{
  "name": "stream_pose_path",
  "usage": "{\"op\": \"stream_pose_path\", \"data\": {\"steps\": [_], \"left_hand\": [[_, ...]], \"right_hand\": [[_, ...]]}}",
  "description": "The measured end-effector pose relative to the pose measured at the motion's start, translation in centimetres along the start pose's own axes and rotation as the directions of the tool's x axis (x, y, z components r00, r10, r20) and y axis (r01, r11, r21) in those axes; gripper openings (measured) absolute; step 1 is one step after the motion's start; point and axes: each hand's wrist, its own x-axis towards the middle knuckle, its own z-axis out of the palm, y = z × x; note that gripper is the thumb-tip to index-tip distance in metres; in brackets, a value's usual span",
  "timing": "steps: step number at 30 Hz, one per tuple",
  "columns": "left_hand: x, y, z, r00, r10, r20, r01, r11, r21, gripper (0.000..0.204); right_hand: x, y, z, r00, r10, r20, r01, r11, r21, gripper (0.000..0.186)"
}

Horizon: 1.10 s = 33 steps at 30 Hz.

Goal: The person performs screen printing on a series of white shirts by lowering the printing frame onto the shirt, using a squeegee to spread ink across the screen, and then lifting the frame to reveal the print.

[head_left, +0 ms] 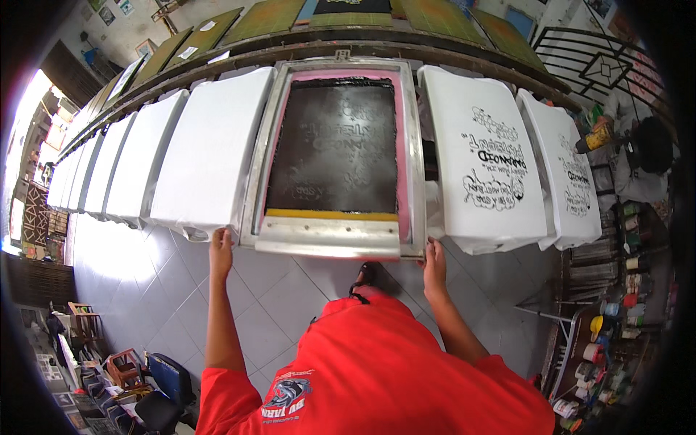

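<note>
A metal-framed printing screen (332, 235) with dark mesh covered in black ink and pink edging lies flat over a long row of boards. My left hand (220, 249) grips the frame's near left corner. My right hand (433, 259) grips its near right corner. A yellow-edged squeegee (330, 214) rests across the near end of the mesh. To the right, two white shirts (487, 161) on boards carry black printed lettering. To the left, several blank white shirts (207, 149) are stretched on boards.
Green screens (267, 17) lean behind the long wooden rail at the back. A rack of paint jars (605, 330) stands at the right. A person (638, 159) sits at the far right. Grey floor tiles (145, 275) lie below; a chair and clutter sit at the lower left.
</note>
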Motion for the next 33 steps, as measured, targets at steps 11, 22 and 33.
{"op": "stream_pose_path", "data": {"steps": [11,22,33], "left_hand": [[3.7,1.2,5.1,0.975,-0.010,0.222,0.042,0.989,-0.142,0.039],[3.2,2.8,5.1,0.986,0.054,0.160,-0.041,0.996,-0.078,0.035],[2.9,5.5,3.3,0.987,0.063,0.150,-0.057,0.998,-0.041,0.029]], "right_hand": [[0.9,-1.8,3.2,0.980,-0.063,-0.189,0.041,0.992,-0.116,0.048],[0.7,-1.2,4.2,0.921,-0.121,-0.371,0.055,0.981,-0.185,0.049],[-0.5,-4.2,4.8,0.892,-0.254,-0.373,0.168,0.954,-0.247,0.047]]}}
